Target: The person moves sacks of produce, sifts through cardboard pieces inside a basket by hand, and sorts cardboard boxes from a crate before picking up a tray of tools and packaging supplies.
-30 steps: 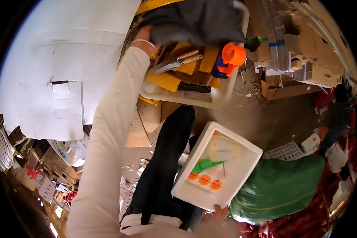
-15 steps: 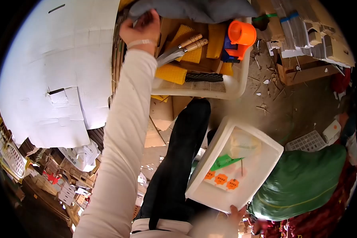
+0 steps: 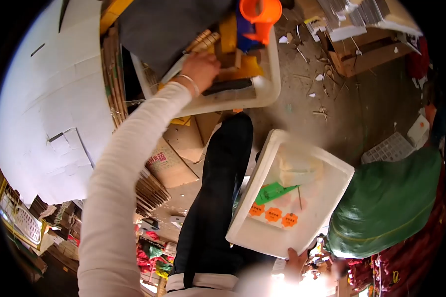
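Note:
My left hand (image 3: 200,72) is in the white crate (image 3: 270,69), its fingers curled down beside the wooden-handled knives (image 3: 203,42); what they hold, if anything, is hidden. Yellow foam netting (image 3: 240,69), an orange plastic holder (image 3: 260,12) and a dark grey cloth (image 3: 168,29) lie in or over the crate. My right hand (image 3: 295,261) grips the lower edge of a tilted white plastic box (image 3: 327,198). Inside that box are a green packet (image 3: 272,192), orange stickers (image 3: 273,214) and a pale bag.
A large white cardboard sheet (image 3: 44,109) stands at the left, with stacked flat cardboard (image 3: 115,74) beside it. At the right are a green sack (image 3: 386,203) and a grey perforated tray (image 3: 387,148). Scraps litter the floor (image 3: 342,104) near a wooden crate at upper right.
My left hand has moved from the grey cloth down among the crate's contents. The cloth now spreads farther left and over part of the crate. My right hand still grips the box.

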The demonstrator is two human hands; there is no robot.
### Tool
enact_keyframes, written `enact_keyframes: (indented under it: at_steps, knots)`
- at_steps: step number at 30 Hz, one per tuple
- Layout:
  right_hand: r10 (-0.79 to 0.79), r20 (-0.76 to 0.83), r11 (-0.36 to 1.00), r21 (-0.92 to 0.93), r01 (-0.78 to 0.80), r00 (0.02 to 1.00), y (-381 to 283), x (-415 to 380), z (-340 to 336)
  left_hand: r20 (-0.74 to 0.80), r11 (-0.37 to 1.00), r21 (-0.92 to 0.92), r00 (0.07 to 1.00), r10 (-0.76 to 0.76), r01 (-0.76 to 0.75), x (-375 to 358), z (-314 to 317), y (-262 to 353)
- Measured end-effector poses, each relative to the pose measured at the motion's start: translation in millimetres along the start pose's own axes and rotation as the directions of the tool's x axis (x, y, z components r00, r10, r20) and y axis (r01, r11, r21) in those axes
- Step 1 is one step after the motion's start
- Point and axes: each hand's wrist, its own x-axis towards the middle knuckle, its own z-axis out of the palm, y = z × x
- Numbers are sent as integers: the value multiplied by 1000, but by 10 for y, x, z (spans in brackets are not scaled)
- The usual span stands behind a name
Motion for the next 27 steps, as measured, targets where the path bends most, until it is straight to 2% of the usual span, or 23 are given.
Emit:
enact_keyframes:
  at_steps: [1, 2, 3, 6, 7, 9, 12, 13, 16, 17, 20, 21, 23, 27]
  knots:
    - [-4, -24, 1000, 9, 4, 1000, -33, -27, 38, -68, 999, -51, 998, 14, -18, -28, -89, -57]
    - [9, -18, 1000, -3, -9, 1000, -49, -21, 43, -98, 986, -165, 994, -44, 28, -88, -218, -74]
    - [21, -8, 1000, -14, -21, 1000, -58, 0, 41, -182, 976, -215, 983, -12, -28, -133, -285, -165]
    - [9, 16, 999, -32, -9, 1000, 51, 74, -27, -215, 948, -310, 977, 3, -71, -258, -559, -295]
    - [9, 22, 1000, -14, -9, 1000, 69, 90, -34, -216, 945, -323, 976, -28, -44, -290, -633, -320]
    - [29, 22, 999, 27, -29, 999, 99, 121, -24, -211, 937, -349, 973, -89, 10, -329, -742, -367]
    - [76, 28, 997, 2, -76, 997, 174, 170, -89, -75, 866, -476, 973, -216, 155, -353, -911, -451]
    - [78, 24, 997, 22, -79, 997, 210, 171, -101, -89, 884, -450, 978, -188, 129, -355, -940, -504]
    - [92, 16, 992, 83, -93, 996, 233, 185, -98, -80, 814, -566, 974, -213, 132, -383, -1009, -656]
    - [107, 16, 989, 100, -108, 994, 236, 187, -106, -14, 772, -602, 964, -265, 204, -390, -1082, -724]
    - [187, 20, 978, 90, -188, 982, 314, 220, -175, -32, 693, -676, 930, -366, 250, -506, -1331, -797]
    - [187, 11, 979, 79, -187, 982, 358, 239, -192, -9, 760, -578, 929, -370, 297, -532, -1414, -897]
    - [129, 20, 987, 96, -131, 991, 338, 234, -165, -6, 730, -624, 932, -362, 280, -547, -1495, -896]
    - [131, 12, 980, 151, -131, 991, 394, 230, -186, -15, 692, -668, 925, -380, 273, -543, -1495, -920]
